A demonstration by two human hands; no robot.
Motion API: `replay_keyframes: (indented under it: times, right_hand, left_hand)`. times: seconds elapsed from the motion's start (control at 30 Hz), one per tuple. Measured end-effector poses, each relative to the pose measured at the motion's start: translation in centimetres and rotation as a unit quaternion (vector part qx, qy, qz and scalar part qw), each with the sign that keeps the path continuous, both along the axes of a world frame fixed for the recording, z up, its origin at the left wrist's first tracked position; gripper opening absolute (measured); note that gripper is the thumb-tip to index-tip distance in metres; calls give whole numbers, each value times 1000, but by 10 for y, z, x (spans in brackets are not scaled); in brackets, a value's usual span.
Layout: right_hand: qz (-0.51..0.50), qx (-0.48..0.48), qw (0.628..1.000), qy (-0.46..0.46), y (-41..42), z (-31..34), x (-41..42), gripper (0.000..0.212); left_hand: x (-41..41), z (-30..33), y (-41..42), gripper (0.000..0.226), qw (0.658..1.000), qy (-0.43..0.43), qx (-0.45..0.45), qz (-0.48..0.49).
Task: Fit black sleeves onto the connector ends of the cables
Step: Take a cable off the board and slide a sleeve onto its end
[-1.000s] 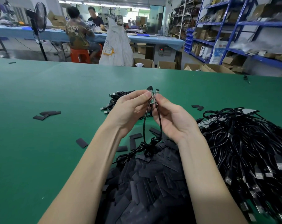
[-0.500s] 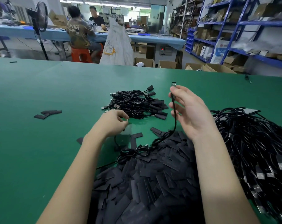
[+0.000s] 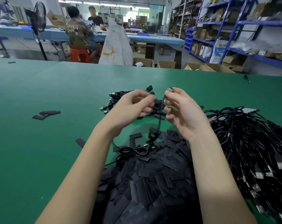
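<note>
**Inspector:** Green tabletop, head view only. Report the hands.

**Assessor:** The right hand pinches a cable just below its connector. The bare metal end stands upright above the fingertips, and the cable hangs down to the tabletop. The left hand is blurred, fingers curled close beside the right. A dark piece shows at its fingertips, probably a sleeve, but I cannot tell whether the grip is on it.

**Inspector:** Stock?

**Assessor:** A sleeve heap lies near, between the forearms. A cable pile sits to the right. A smaller bundle lies just beyond the hands; some of its ends look sleeved. A few stray sleeves lie to the left.

**Inspector:** Step in hand?

**Assessor:** In my judgement, presenting a sleeve to the connector. It is not yet fitted.

**Inspector:** Next move?

**Assessor:** Line the sleeve's open mouth up with the connector tip and slide it down over the metal. The right hand must hold the end steady. A flattened sleeve may need squeezing open first.
</note>
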State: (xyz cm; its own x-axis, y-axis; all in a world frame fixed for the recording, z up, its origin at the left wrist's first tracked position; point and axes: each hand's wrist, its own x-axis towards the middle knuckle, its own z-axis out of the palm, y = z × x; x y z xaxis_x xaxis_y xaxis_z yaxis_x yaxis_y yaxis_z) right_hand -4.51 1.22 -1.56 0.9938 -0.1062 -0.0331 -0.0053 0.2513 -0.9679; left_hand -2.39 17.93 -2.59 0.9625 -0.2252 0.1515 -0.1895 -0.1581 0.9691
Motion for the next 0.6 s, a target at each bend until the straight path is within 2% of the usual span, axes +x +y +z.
replay_keyframes:
  times: [0.03,0.07,0.17,0.23,0.3,0.37,0.4,0.43,0.5,0.53,0.6]
  right_hand:
    - [-3,5,1000,1,1,0,0,11]
    - [-4,10,1000,-1,1,1,1,12]
    - [7,21,1000,-12,1,0,4,9]
    - [20,14,1000,-20,1,-3,4,5]
    - [24,-6,999,-22,-1,-9,6,14]
    - [-9,-99,995,-20,-2,-22,9,16]
    - [-36,-202,979,-20,-3,-33,11,13]
    - [-61,-325,943,-26,-3,-44,14,9]
    - [-71,-523,849,-13,-3,-65,15,11]
    - [-59,-571,819,1,-2,-73,15,17]
    - [-30,-617,786,20,0,-83,16,25]
  left_hand:
    - [-5,5,-7,15,998,-3,-62,-18]
    - [-8,9,-12,14,996,-33,-78,-17]
    - [-14,11,-23,18,988,-152,8,37]
    - [-14,9,-24,15,984,-167,22,61]
    - [-11,6,-22,11,982,-167,27,83]
    - [-8,4,-16,9,976,-181,48,113]
    - [-6,4,-13,9,971,-192,61,130]
    - [-4,4,-11,9,965,-204,74,145]
    - [-3,3,-7,10,955,-229,96,163]
    - [-3,2,-6,10,950,-240,105,167]
    - [-3,1,-5,12,943,-260,121,171]
